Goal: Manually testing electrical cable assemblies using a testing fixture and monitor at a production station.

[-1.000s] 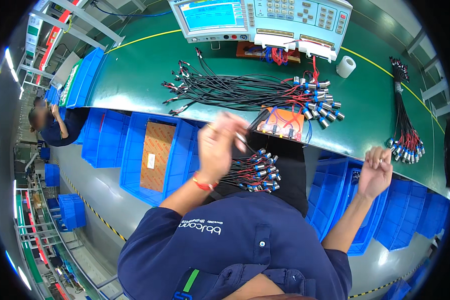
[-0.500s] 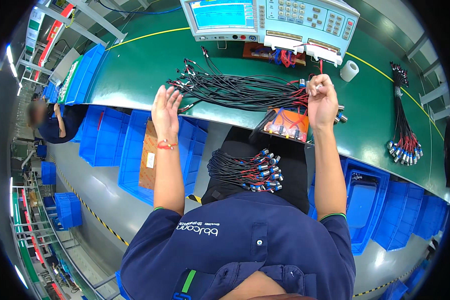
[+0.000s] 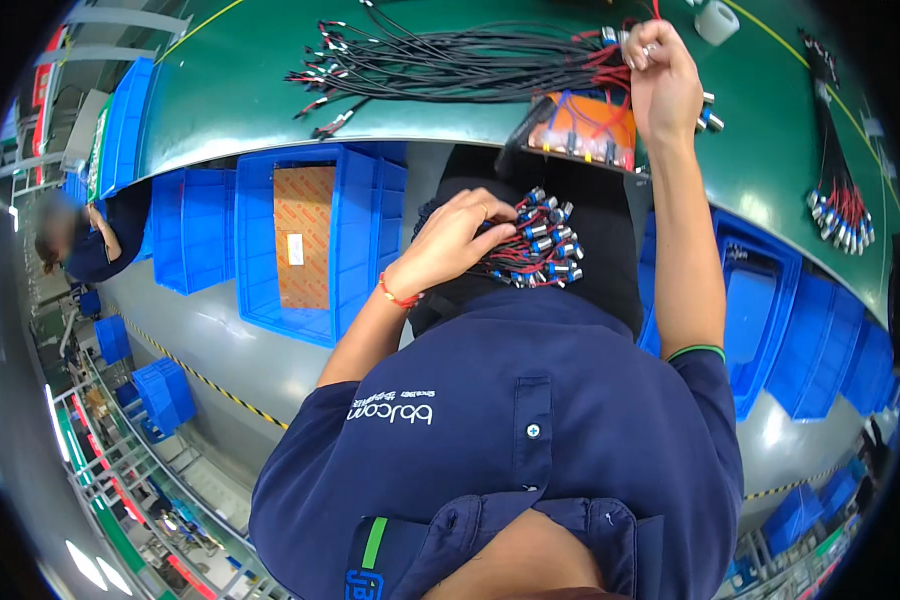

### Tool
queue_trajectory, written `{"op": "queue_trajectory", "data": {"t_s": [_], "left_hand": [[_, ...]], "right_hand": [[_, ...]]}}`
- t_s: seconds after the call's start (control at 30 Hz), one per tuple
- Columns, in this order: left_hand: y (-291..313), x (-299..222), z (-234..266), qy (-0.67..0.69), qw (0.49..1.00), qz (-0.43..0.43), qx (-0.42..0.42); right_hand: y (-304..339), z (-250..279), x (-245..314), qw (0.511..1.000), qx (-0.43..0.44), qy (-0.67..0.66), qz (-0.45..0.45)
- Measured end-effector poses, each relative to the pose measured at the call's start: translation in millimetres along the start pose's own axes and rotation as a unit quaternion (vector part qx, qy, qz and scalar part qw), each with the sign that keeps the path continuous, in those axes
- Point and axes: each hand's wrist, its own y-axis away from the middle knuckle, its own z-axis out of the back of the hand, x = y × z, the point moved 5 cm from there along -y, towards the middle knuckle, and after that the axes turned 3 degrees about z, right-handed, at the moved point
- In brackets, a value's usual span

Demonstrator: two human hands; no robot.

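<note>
In my lap lies a bundle of black cables with silver-and-blue connectors. My left hand rests over its left part, thumb apart from the fingers, which partly hide the cables. My right hand is raised above the bench edge with its fingertips pinched together; what they hold is too small to make out. A red wire runs just above those fingertips. Beside this hand a long bunch of black cables lies across the green bench, its white-tipped ends to the left. Nearer me sits an orange block with small connectors along its front.
A white roll stands on the bench. Farther right lies another cable bundle. Blue bins stand below the bench on both sides, one holding a brown cardboard piece. Another person sits at far left.
My left hand has come down from the bench edge to the cables in my lap. My right hand stays pinched near the connectors. The view has tilted down, taking the test instrument out of sight.
</note>
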Motion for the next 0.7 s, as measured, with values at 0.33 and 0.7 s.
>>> {"op": "queue_trajectory", "data": {"t_s": [0.33, 0.7], "left_hand": [[-22.6, 10.9, -38.4, -0.149, 0.979, 0.056, -0.126], [-17.7, 26.5, -44.4, -0.198, 0.964, 0.000, -0.177]], "right_hand": [[9.8, -18.8, 11.6, 0.997, 0.004, 0.020, 0.070], [104.5, -62.2, 64.7, 0.724, 0.098, 0.571, 0.375]]}}
